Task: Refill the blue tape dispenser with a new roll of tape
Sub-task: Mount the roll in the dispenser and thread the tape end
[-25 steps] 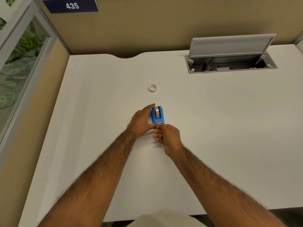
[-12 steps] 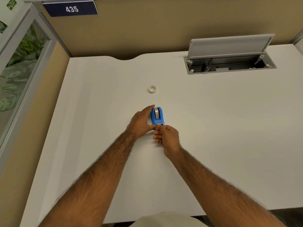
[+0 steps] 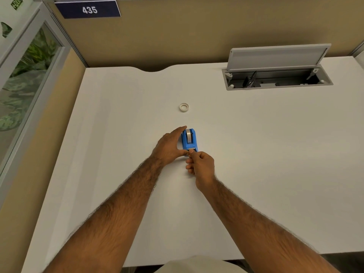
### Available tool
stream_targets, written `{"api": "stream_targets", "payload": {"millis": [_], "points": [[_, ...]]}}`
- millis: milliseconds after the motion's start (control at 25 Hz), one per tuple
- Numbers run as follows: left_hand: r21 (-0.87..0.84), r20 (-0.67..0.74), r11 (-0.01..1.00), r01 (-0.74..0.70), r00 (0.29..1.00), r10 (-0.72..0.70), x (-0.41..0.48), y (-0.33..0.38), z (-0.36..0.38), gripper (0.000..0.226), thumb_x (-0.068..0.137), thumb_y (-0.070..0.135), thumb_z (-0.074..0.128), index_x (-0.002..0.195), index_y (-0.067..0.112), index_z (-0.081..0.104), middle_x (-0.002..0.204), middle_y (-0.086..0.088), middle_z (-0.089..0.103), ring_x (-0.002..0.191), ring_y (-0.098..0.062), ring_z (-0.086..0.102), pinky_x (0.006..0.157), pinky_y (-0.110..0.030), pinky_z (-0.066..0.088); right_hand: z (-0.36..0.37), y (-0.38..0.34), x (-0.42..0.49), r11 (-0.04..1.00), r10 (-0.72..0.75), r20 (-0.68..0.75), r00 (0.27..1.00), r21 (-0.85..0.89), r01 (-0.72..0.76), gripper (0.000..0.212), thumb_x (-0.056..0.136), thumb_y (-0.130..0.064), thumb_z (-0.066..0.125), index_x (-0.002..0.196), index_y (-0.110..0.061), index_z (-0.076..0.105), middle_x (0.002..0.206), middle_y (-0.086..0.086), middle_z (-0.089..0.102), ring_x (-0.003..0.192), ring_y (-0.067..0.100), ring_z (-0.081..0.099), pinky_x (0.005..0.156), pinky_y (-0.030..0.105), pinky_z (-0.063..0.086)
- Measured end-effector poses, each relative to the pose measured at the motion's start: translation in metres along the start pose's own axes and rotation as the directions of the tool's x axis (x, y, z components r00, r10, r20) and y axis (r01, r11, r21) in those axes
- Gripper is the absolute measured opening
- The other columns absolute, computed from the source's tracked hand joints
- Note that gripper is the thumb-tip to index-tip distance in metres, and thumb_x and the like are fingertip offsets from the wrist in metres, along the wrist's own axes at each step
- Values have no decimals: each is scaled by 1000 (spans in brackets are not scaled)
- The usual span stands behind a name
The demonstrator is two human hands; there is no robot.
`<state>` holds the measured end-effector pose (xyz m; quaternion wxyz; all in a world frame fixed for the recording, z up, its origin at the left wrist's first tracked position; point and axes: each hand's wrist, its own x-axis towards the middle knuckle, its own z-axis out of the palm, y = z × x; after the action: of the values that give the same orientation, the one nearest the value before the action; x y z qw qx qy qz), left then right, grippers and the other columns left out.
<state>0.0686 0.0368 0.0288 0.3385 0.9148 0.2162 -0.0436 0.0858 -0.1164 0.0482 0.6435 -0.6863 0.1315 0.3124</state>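
The blue tape dispenser (image 3: 189,140) stands on the white desk (image 3: 256,154) near its middle, with a roll of tape seated in it. My left hand (image 3: 169,147) grips its left side, index finger along the top edge, thumb at the near end. My right hand (image 3: 201,166) is curled just in front of the dispenser, thumb and forefinger pinched at the cutter end; whether they hold the tape's end I cannot tell. A small white ring, an empty tape core or thin roll (image 3: 184,107), lies flat on the desk farther back.
An open cable hatch with its grey lid raised (image 3: 275,75) sits at the back right of the desk. A tan partition wall runs behind, with a sign reading 435 (image 3: 89,10). A glass panel stands on the left.
Both hands and the dispenser stay almost where they were. The camera view has shifted slightly.
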Motion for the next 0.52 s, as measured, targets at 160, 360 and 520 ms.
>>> {"api": "stream_targets", "payload": {"millis": [160,360,520], "points": [[6,3,1000,11,1000,-11,0,1,-1,99,69,53,82,149,43,24,153,9,42,132,-19,45,105,-40,41,-6,-1,2,1000,-1,0,1000,-23,1,28,91,-31,66,91,-3,68,73,11,69,53,19,61,49,27,51],[17,10,999,27,1000,-27,-1,2,-1,100,68,58,81,149,43,23,153,7,44,132,-20,46,103,-42,43,-14,-2,4,999,-14,21,1000,-50,15,26,89,-29,69,92,-3,67,75,13,71,55,21,62,51,28,52],[31,5,998,45,999,-45,-2,3,-1,100,69,57,81,149,44,22,151,6,46,131,-21,47,102,-41,43,-16,0,3,998,-16,33,999,-63,18,22,90,-26,68,92,-5,67,77,15,72,57,22,63,52,28,53]]}}
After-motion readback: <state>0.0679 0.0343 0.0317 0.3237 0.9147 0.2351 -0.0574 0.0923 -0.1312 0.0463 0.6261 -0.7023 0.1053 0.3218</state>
